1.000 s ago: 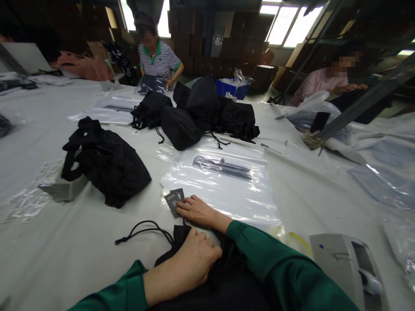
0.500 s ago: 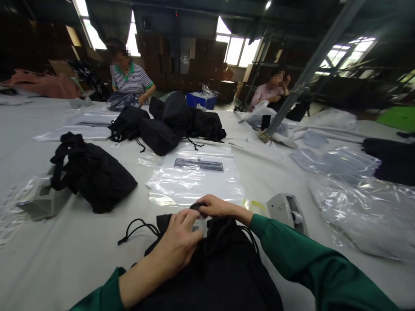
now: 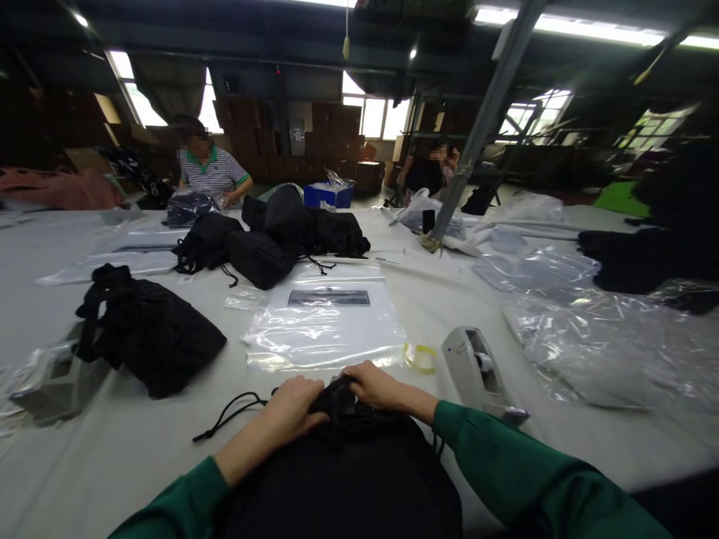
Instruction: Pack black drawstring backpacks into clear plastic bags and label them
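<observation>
A black drawstring bag (image 3: 348,479) lies on the white table (image 3: 112,464) right in front of me. My left hand (image 3: 292,408) and my right hand (image 3: 376,385) both pinch the gathered black fabric at the bag's top edge, fingers closed. The bag's black cord (image 3: 225,415) loops out to the left on the table. Both my sleeves are green. A stack of clear plastic bags (image 3: 326,329) lies just beyond my hands.
A grey tape dispenser (image 3: 475,367) stands right of my hands, a yellow band (image 3: 420,358) beside it. Another black bag (image 3: 146,337) lies left, and a pile of black bags (image 3: 275,236) further back. Crumpled clear plastic (image 3: 607,344) is at right. Two other people sit at the far side.
My right hand took small dark tags from the plastic bags and came back to the bag's top. Both hands now grip the gathered fabric. The view has tilted upward.
</observation>
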Available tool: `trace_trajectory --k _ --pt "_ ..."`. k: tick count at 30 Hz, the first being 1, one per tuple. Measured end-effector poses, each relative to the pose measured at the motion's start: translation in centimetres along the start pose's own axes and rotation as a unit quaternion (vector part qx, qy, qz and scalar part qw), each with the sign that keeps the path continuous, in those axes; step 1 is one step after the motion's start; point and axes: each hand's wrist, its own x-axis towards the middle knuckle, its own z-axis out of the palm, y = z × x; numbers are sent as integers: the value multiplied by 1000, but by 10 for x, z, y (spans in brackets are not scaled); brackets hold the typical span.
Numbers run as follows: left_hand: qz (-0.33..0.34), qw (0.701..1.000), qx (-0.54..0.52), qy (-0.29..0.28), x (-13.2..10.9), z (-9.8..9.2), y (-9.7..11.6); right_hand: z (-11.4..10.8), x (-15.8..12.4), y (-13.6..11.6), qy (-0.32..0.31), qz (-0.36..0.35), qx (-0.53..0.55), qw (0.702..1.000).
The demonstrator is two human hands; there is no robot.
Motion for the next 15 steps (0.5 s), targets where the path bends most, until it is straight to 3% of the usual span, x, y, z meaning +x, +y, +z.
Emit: trace_trajectory --k 7,11,15 --pt "210 977 -44 22 -33 -37 12 -23 -1 -8 15 -17 17 1000" --pt "215 974 -62 25 -52 -56 17 -29 -1 -18 17 -20 37 999" --pt "221 972 -72 -30 -53 -63 17 -31 6 -17 80 0 26 996"
